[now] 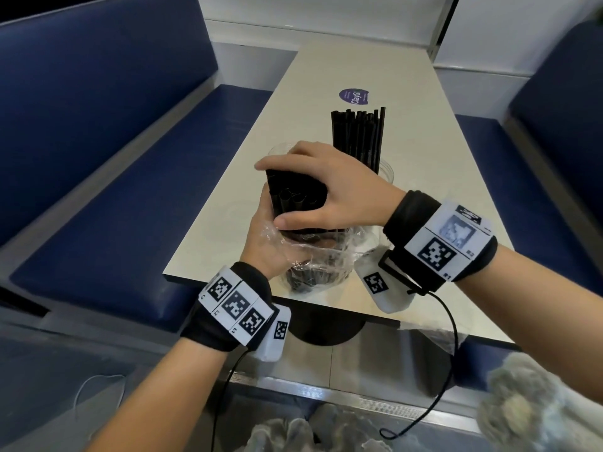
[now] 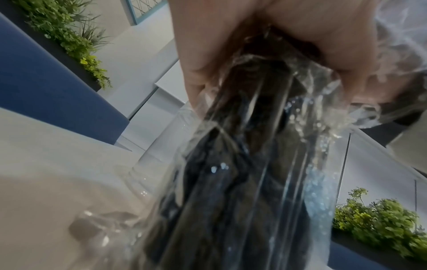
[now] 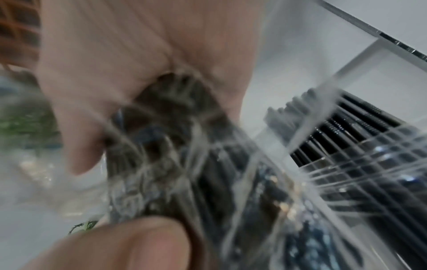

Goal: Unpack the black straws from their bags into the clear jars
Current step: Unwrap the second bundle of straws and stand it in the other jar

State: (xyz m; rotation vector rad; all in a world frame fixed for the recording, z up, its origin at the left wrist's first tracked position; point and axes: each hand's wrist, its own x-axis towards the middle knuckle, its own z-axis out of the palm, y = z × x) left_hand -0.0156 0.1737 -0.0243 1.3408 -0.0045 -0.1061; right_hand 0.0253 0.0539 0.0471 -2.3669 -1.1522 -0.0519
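Left hand (image 1: 261, 238) is clutching the bag (image 1: 321, 256); right hand (image 1: 321, 190) is gripping its straws (image 1: 293, 199); the filled jar (image 1: 385, 172) behind is standing done.

Glossy plastic, matt black straws
Crinkled clear film bag (image 1: 313, 256); matt black plastic straws (image 1: 359, 138); smooth pale satin tabletop (image 1: 424, 151); blue leatherette benches (image 1: 130, 190).

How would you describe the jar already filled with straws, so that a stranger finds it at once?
On the pale table, look behind both hands. The filled jar stands near a purple sticker; its straws stand upright, unwrapped and unheld.
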